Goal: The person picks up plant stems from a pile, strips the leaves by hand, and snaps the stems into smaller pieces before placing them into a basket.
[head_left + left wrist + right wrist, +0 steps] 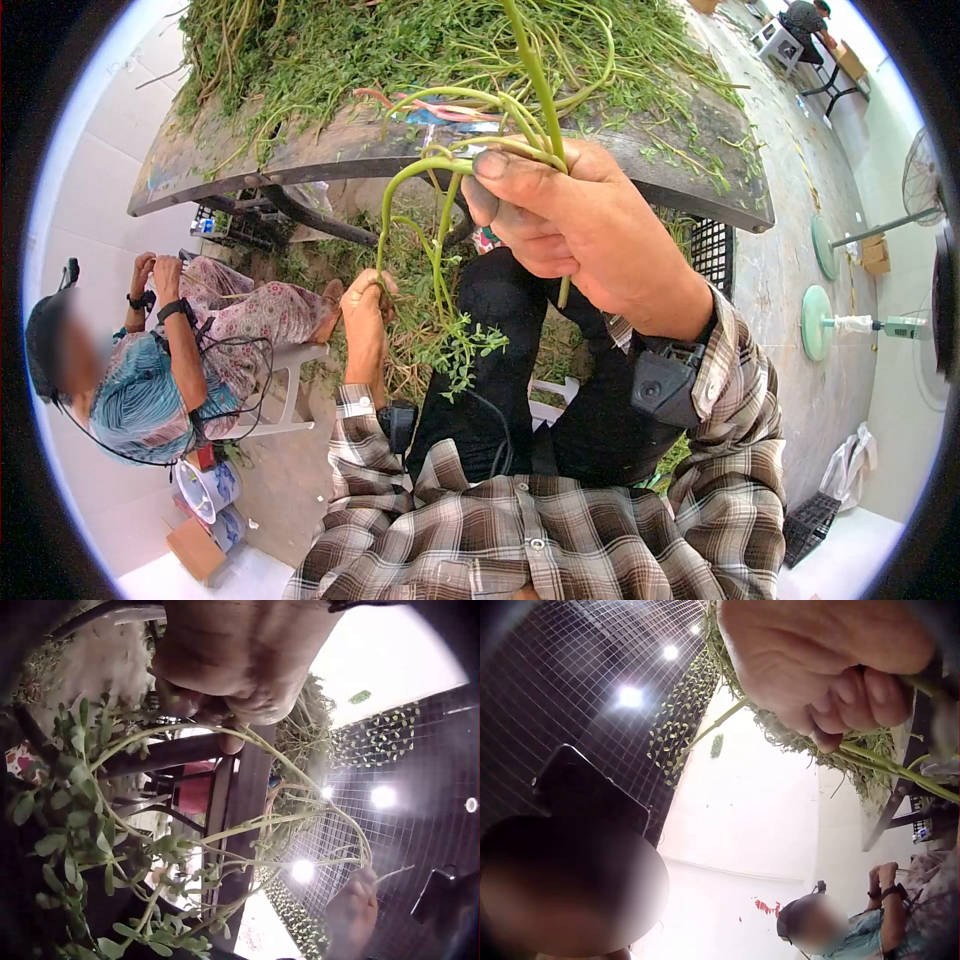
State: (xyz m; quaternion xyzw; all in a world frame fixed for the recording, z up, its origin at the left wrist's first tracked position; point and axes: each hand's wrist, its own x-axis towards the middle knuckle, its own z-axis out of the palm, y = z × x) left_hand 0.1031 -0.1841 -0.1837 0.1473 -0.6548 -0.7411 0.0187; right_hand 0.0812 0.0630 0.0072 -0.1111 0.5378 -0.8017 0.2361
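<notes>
In front of my chest, my right hand point(590, 225) grips a bundle of long green plant stems point(543, 75) between thumb and curled fingers. Lower and to the left, my left hand point(366, 315) pinches a thinner stem point(385, 215) that bends down from that bundle. A leafy sprig point(468, 350) hangs from the bundle over my dark trousers. Seen from the left wrist, the stem arches from the left hand point(240, 667) toward the right hand point(356, 907), with small rounded leaves point(75, 817) on one side. The right wrist view shows the right hand's point(825, 667) fingers folded over the stems.
A dark table point(230, 190) bears a heap of cut greens point(300, 70). To my left a person point(150, 390) sits on a white stool. A black crate point(712, 255) stands under the table's right end. Greens litter the floor; fans point(915, 175) stand at far right.
</notes>
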